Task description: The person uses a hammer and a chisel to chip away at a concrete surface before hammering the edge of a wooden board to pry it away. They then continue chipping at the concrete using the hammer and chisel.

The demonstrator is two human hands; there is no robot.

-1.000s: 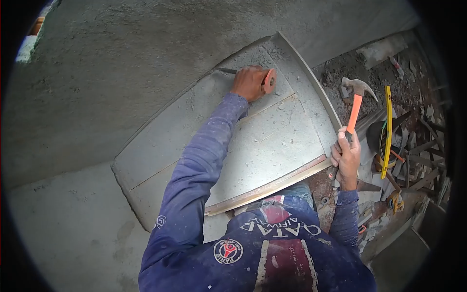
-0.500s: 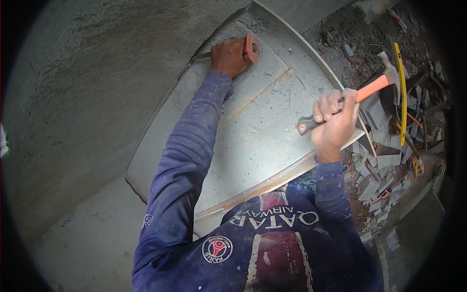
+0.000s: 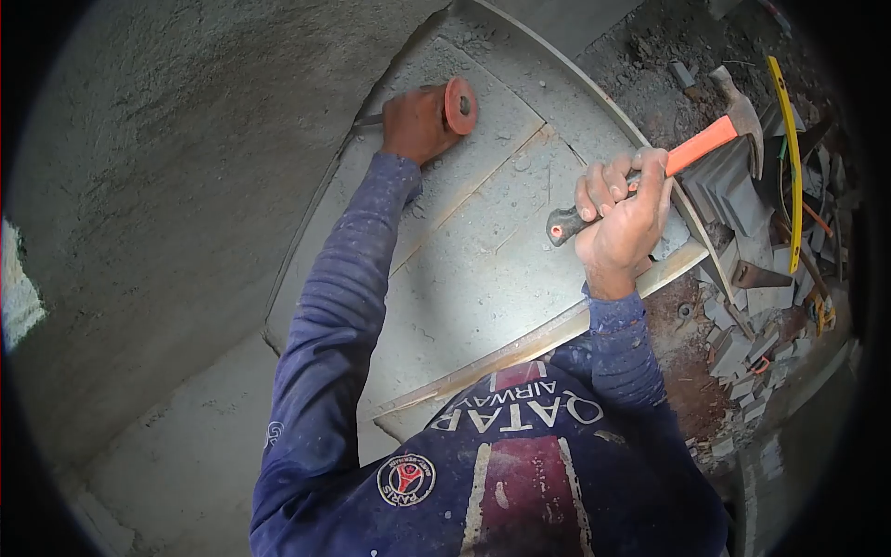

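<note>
My left hand (image 3: 414,123) is closed around a chisel with a round red hand guard (image 3: 460,106). Its metal shank (image 3: 368,121) points left, toward the joint where the rough wall meets the grey panel; the tip is hard to make out. In my right hand (image 3: 624,218) is a claw hammer (image 3: 703,146) with an orange and black handle, its head raised up and to the right, apart from the chisel. Beneath both hands lies the dusty grey panel (image 3: 492,288), marked with straight seams and scattered with crumbs of debris.
A rough cement wall (image 3: 186,167) rises on the left. Thin raised strips (image 3: 557,336) edge the panel. To the right, on lower ground, lie a yellow spirit level (image 3: 790,158), a handsaw (image 3: 761,276) and many broken tile pieces (image 3: 733,353).
The view has shifted slightly, so the panel and rubble sit differently in frame. The hammer stays raised in my right hand, and my left hand keeps its hold on the chisel.
</note>
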